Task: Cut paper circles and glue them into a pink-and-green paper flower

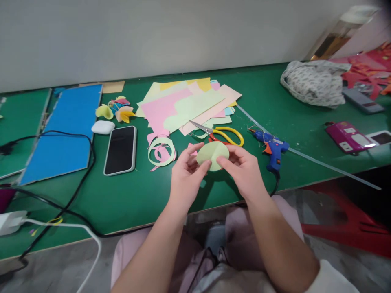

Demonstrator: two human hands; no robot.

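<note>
A pale green paper circle with a crease across it is held between my two hands, above the table's front part. My left hand pinches its left side, thumb on top. On the right side my right hand grips it the same way. Just behind the circle lie scissors with yellow and red handles, their blades resting toward the paper pile. Left of my hands are cut paper rings and pink scraps.
A blue hot glue gun with a long glue stick lies to the right. On the left are a phone, a white earbud case, folded paper petals, a blue board and black cables. A cloth bundle sits back right.
</note>
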